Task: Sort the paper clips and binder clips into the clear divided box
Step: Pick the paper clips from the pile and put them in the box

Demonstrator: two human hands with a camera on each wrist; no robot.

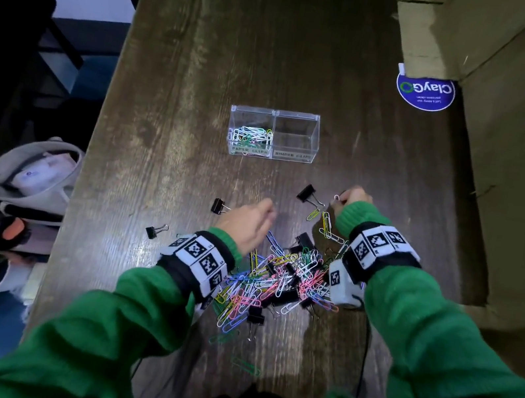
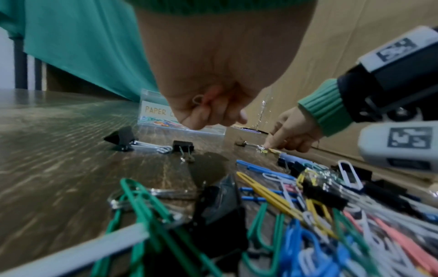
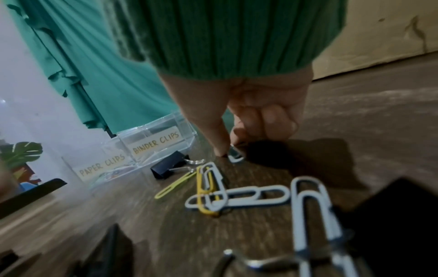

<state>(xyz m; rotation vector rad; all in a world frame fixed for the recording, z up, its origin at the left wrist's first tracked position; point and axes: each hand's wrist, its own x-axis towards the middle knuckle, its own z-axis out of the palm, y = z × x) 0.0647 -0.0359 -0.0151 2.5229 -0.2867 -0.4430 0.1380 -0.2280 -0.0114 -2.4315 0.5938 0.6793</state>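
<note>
Right wrist view: your right hand (image 3: 239,129) pinches a white paper clip (image 3: 235,156); your left hand (image 2: 208,105), curled on another paper clip (image 2: 198,99), may drop it into the wrong compartment.

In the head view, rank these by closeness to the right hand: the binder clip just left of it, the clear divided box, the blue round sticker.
From the right hand:
1. Binder clip, just left of it.
2. Clear divided box, farther up the table, to the left.
3. Blue round sticker, far back beside the cardboard.
</note>
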